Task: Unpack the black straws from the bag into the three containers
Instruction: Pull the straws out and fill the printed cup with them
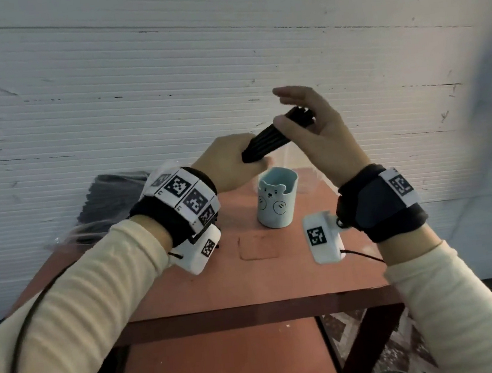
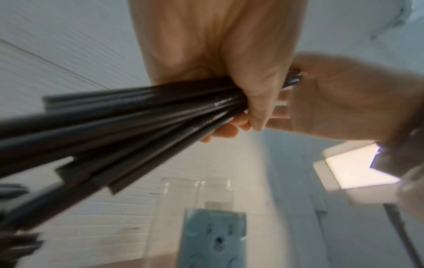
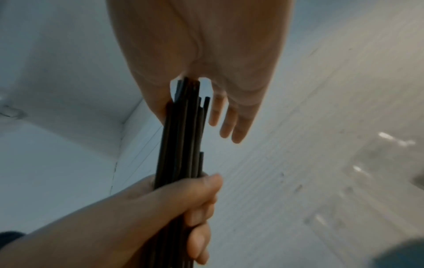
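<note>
A bundle of black straws [image 1: 264, 143] hangs in the air above a light blue bear-face cup [image 1: 275, 207]. My left hand [image 1: 230, 166] grips the bundle's lower end in a fist. My right hand [image 1: 318, 128] meets the upper ends with its palm, fingers straight and thumb lying along the bundle. In the right wrist view the straws [image 3: 181, 136] run from the left hand [image 3: 183, 208] up to the right palm [image 3: 206, 45], their ends uneven. In the left wrist view the straws [image 2: 114, 117] fan out, and a clear container [image 2: 174, 199] stands behind the blue cup [image 2: 213, 239]. I see no third container.
A clear plastic bag [image 1: 107, 200] with more dark straws lies at the back left of the reddish table [image 1: 250, 278]. A white ribbed wall stands close behind. A cable trails from each wrist camera. A lower shelf shows under the front edge.
</note>
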A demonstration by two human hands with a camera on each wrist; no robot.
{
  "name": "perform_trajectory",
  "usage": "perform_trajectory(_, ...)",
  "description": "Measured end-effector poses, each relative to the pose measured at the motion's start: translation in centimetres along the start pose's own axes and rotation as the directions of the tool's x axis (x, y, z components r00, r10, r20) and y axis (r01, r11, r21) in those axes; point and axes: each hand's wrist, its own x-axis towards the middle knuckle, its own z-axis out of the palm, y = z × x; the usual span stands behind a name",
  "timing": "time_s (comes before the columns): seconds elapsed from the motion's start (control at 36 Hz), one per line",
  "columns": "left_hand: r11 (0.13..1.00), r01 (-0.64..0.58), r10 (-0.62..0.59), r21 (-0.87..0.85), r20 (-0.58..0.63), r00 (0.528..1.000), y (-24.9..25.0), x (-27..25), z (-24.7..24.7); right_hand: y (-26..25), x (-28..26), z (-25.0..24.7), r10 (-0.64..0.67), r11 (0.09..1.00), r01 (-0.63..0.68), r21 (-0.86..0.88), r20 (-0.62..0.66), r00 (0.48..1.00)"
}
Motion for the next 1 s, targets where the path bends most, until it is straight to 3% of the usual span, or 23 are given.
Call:
perform_trajectory(0.14,0.948,-0.028,-0.003,-0.317,-0.098,0.995,2.8,0.8,-0.1,-2.7,2.1,-0.9,-0.186,0.982,0.189,0.020,-0.094,0.978)
perform_trajectory(0.28,0.803,-0.003,-0.107,-0.596,-0.150,0.983,3.5,0.4,1.7,-3.5,3.2,-0.4,-0.205,0.978,0.204,-0.050,-0.022,0.978)
perform_trajectory(0.39,0.692,0.080,-0.231,-0.718,-0.114,0.966,2.4,-0.7,4.7,-2.2,2.5,0.6,-0.140,0.973,0.152,-0.174,0.080,0.987)
perform_trajectory(0.56,0.643,0.296,-0.278,-0.706,0.145,0.950,-0.5,-2.1,7.4,0.8,0.6,1.9,0.040,0.934,0.056,-0.353,0.261,0.964)
perform_trajectory(0.72,0.615,0.308,-0.272,-0.726,0.171,0.947,-0.4,-2.1,6.5,1.1,0.5,2.4,-0.055,0.951,0.113,-0.289,0.201,0.978)
perform_trajectory(0.81,0.618,0.330,-0.285,-0.713,0.188,0.940,-0.3,-2.1,6.3,1.5,0.4,2.9,-0.031,0.958,0.093,-0.272,0.223,0.974)
perform_trajectory(0.89,0.624,0.369,-0.264,-0.689,0.258,0.929,-1.0,-2.7,6.9,2.3,-0.1,3.5,-0.017,0.948,0.095,-0.303,0.249,0.968)
perform_trajectory(1.0,0.620,0.401,-0.239,-0.675,0.324,0.915,-1.9,-3.7,8.1,2.7,-0.5,3.8,-0.061,0.963,0.103,-0.248,0.170,0.984)
